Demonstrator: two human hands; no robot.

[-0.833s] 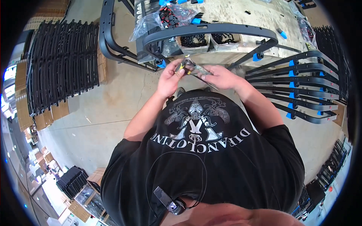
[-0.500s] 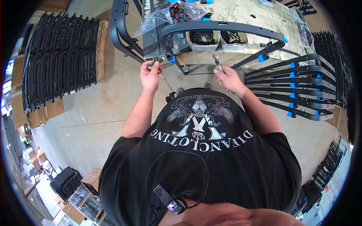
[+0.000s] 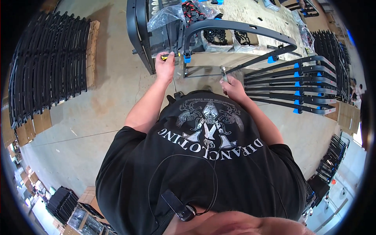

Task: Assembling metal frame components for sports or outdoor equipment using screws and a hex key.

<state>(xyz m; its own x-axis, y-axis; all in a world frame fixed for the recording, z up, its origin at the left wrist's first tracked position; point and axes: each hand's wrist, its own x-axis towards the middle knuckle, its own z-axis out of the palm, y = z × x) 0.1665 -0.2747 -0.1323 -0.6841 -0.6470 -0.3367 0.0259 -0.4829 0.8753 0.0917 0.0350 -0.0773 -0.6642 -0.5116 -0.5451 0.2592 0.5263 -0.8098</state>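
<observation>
My left hand (image 3: 165, 69) is closed round a yellow-and-black handled screwdriver (image 3: 164, 58), just left of a blue piece (image 3: 187, 59) on the lower end of a curved black metal frame (image 3: 235, 26). Its far tip is hard to make out. My right hand (image 3: 234, 88) grips a silver ratchet wrench (image 3: 223, 72), head pointing away from me, below the table's near edge. The wrench appears apart from the frame. The curved frame leans over the near side of the worktable (image 3: 250, 11).
Two boxes of small black parts (image 3: 216, 47) and a clear bag of red-and-black pieces (image 3: 168, 17) sit on the table. Several black frames with blue pieces (image 3: 297, 88) stack at right. Upright black frames (image 3: 139, 39) stand left of the table; a pallet of black bars (image 3: 49, 58) lies farther left.
My left hand with the screwdriver has moved right and away from me, closer to the frame's blue end. My right hand has drawn slightly nearer to me. The view has shifted.
</observation>
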